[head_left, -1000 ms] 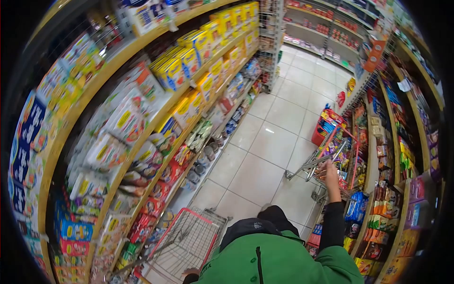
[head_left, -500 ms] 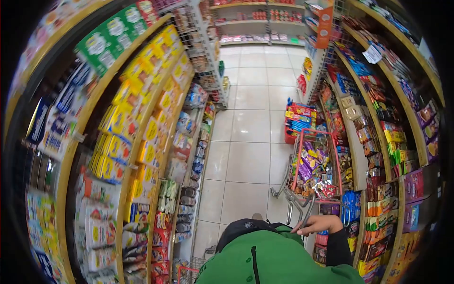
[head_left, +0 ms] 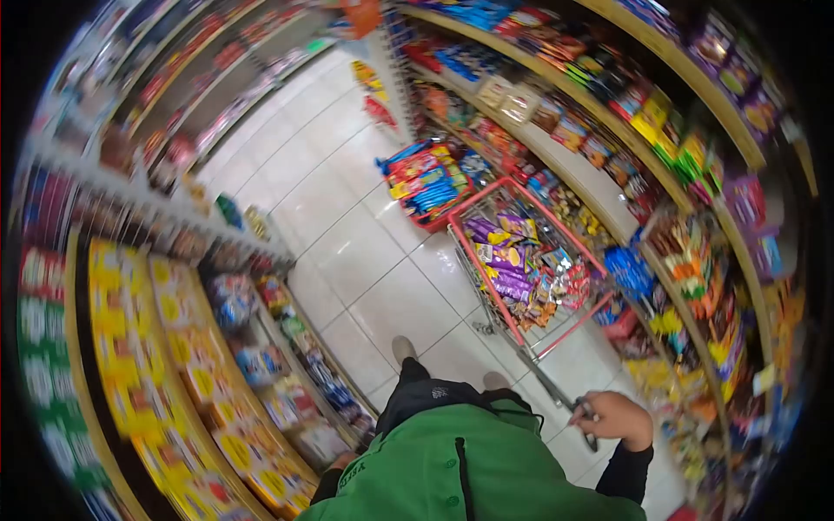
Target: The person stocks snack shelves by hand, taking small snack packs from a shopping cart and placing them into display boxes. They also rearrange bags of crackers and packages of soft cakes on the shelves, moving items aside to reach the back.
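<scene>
My right hand (head_left: 615, 418) is closed around the grey handle (head_left: 552, 391) of a small shopping cart (head_left: 488, 288) with a pink-red rim. Purple snack packs (head_left: 512, 285) and other colourful packets lie in the cart's basket. My left hand (head_left: 346, 459) shows only slightly beside my green shirt, close to the left shelves; its fingers are hidden.
Just beyond the cart stands a red bin (head_left: 432, 226) full of blue and red packets. Shelves of yellow packs (head_left: 122, 334) line the left, and shelves of snack packets (head_left: 695, 278) line the right. Pale floor tiles (head_left: 382, 260) run between them.
The view has swung to the right, and the aisle now appears slanted. My right hand stays on the cart handle and is farther from my body. My feet and part of my left hand have come into view.
</scene>
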`<control>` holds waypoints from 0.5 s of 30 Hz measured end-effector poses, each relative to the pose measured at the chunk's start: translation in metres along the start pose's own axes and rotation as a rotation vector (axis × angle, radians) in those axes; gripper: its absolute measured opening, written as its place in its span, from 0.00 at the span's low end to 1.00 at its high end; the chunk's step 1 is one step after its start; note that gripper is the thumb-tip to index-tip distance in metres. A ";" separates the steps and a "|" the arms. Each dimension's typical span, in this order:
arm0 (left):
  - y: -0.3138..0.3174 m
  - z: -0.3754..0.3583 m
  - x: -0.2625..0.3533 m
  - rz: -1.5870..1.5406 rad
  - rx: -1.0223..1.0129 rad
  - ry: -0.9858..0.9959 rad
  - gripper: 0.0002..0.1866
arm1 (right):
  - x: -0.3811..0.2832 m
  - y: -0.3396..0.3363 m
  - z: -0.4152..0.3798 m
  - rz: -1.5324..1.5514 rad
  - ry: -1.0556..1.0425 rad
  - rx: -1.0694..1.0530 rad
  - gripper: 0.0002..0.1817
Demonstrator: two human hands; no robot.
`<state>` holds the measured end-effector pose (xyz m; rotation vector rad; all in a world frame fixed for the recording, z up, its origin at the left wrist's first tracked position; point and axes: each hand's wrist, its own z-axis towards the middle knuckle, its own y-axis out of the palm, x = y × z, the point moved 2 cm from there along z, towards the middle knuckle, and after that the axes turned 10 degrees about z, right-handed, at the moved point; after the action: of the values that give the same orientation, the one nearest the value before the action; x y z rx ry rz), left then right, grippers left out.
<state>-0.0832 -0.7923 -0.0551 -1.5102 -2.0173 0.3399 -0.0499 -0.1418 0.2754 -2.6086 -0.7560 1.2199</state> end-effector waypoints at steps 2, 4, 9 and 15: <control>-0.089 0.070 -0.007 0.183 -0.005 0.213 0.08 | -0.023 0.018 -0.006 -0.032 0.215 0.435 0.09; -0.173 0.141 0.005 0.339 0.030 0.476 0.08 | -0.047 0.038 -0.004 -0.092 0.420 0.831 0.05; -0.327 0.243 0.139 0.064 0.010 0.123 0.16 | -0.057 0.071 0.007 -0.030 0.523 1.452 0.07; -0.349 0.288 0.276 -0.028 0.000 0.262 0.20 | -0.045 0.088 0.004 -0.080 0.729 1.710 0.10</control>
<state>-0.5777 -0.6059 -0.0157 -1.4436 -1.8293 0.1232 -0.0443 -0.2405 0.2726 -1.2526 0.3137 0.3309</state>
